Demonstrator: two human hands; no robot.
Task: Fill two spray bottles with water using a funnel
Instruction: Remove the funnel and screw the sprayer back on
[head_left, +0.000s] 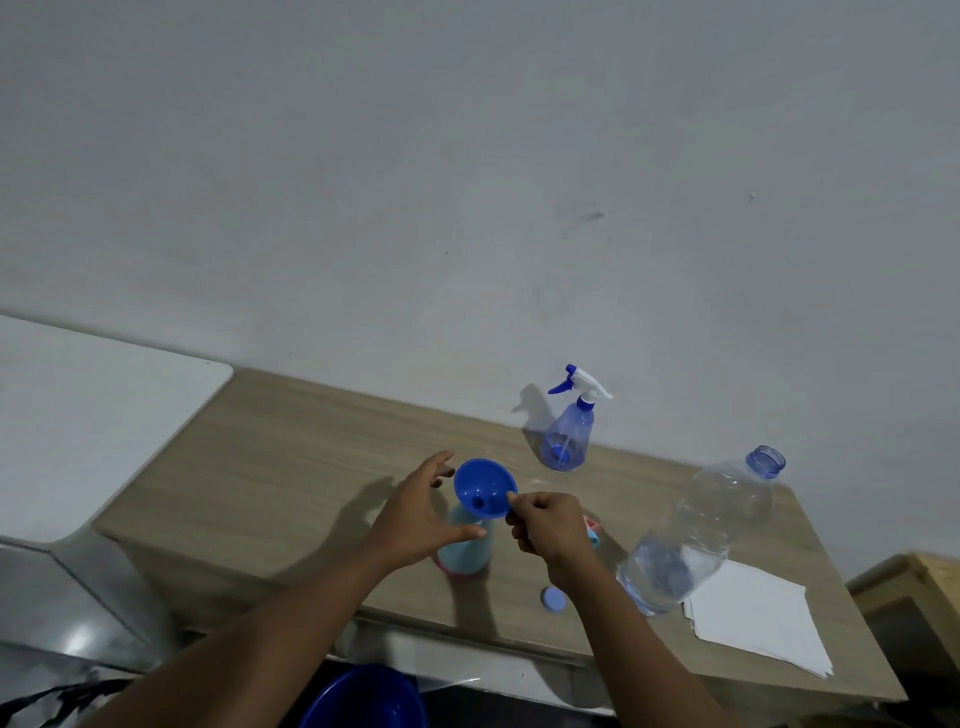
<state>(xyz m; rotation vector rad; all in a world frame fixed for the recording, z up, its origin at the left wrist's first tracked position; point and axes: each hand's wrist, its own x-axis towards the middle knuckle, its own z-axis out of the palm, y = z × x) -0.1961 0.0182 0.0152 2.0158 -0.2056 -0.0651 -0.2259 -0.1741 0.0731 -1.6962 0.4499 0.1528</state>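
Note:
A blue funnel (484, 487) sits tilted in the neck of a light blue spray bottle (464, 548) with a pink base, near the wooden table's (291, 467) front. My right hand (548, 525) pinches the funnel's rim at its right side. My left hand (423, 514) curves loosely around the bottle and funnel from the left, fingers spread, thumb near the bottle's shoulder. A second, clear blue spray bottle (566, 431) with its white and blue trigger head on stands at the back by the wall. A large clear water bottle (696, 535) stands uncapped at the right, partly filled.
A blue bottle cap (554, 597) lies on the table near the front edge. White paper napkins (753, 618) lie at the right. A pink and blue sprayer head (594, 530) peeks out behind my right hand. A blue basin (363, 701) is below the table; a white surface (78, 415) is left.

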